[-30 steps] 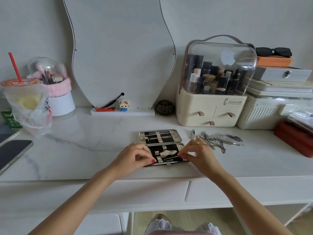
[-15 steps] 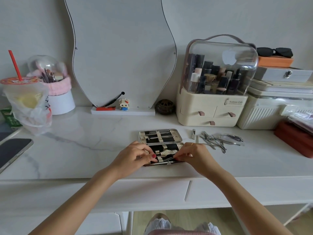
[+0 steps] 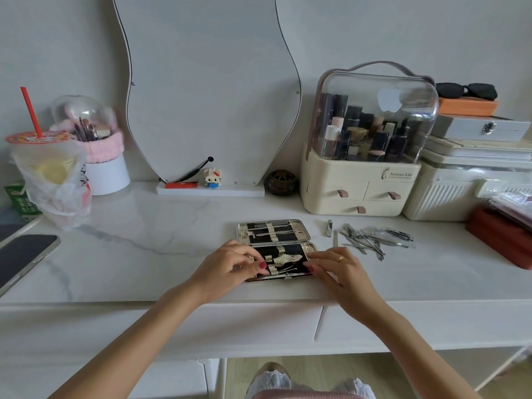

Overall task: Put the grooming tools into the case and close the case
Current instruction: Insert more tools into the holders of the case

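The desk (image 3: 144,243) has a smooth, glossy white top veined with grey like marble. The open case (image 3: 273,234) shows a matt black lining, pale snakeskin-patterned straps and a shiny metal rim. The loose tools (image 3: 371,240) beside it are bright polished metal. The cosmetics box (image 3: 371,139) has a clear glossy plastic lid over a cream plastic base. A thin, crinkled plastic bag (image 3: 54,185) wraps the cup. The phone (image 3: 23,254) has a glossy dark screen.
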